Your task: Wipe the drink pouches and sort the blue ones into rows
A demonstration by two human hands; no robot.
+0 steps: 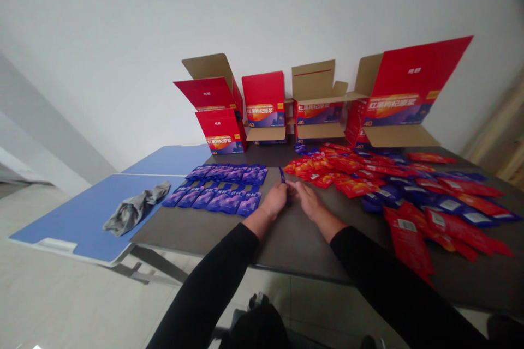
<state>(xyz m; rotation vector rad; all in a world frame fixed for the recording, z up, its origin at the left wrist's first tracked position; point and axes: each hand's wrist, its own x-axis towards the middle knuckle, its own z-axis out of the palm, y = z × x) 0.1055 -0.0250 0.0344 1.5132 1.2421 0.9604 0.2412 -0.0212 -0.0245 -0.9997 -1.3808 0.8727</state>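
My left hand (275,200) is closed around a purple pouch (282,174), which stands nearly edge-on, so mostly its thin upper end shows. My right hand (309,200) meets the left one at this pouch, its fingers pressed against the near side; the pouch's lower part is hidden by the hands. Left of my hands, flat purple pouches (223,199) lie overlapping in two neat rows. Close by on the right begins a loose heap of red pouches (315,165) with blue-purple pouches (429,199) mixed in.
Open red cartons stand along the back against the wall: a left stack (221,131), a middle carton (264,99), another (319,112) and a large right one (399,101). A grey cloth (137,208) lies on the blue table (82,218), which adjoins the dark table (184,234).
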